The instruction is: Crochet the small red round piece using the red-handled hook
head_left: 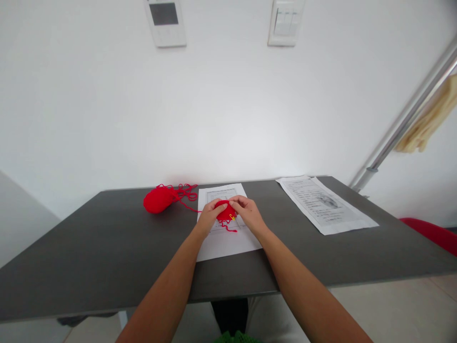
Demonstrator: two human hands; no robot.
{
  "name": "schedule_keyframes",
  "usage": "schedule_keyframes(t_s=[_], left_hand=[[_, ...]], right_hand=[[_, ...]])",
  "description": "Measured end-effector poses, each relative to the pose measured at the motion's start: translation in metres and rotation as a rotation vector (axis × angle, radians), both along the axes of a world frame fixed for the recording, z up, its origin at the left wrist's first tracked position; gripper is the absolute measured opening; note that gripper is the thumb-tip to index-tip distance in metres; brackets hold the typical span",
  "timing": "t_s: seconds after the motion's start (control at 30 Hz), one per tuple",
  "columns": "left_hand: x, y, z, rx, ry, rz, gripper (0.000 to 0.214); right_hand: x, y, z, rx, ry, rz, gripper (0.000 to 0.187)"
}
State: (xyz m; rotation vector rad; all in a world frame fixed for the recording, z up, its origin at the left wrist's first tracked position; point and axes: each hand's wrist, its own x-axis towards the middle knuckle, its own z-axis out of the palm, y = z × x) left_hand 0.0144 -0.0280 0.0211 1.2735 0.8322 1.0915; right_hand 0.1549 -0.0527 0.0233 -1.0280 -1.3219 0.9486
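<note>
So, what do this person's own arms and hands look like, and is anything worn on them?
The left hand and right hand are gloveless. The left forearm and right forearm are bare, slimmer at the wrists, with no sleeve, watch or bracelet in view. A ring would be too small to tell.
</note>
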Motion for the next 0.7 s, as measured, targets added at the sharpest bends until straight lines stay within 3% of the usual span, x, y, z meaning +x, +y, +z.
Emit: schedule_keyframes(t_s=[0.7], left_hand=[[-0.0011,-0.0001,0.0003,0.048,0.068,0.017,0.025]], right_hand=[[0.0003,0.0007,-0.0023,0.008,0.007,0.008,0.019]])
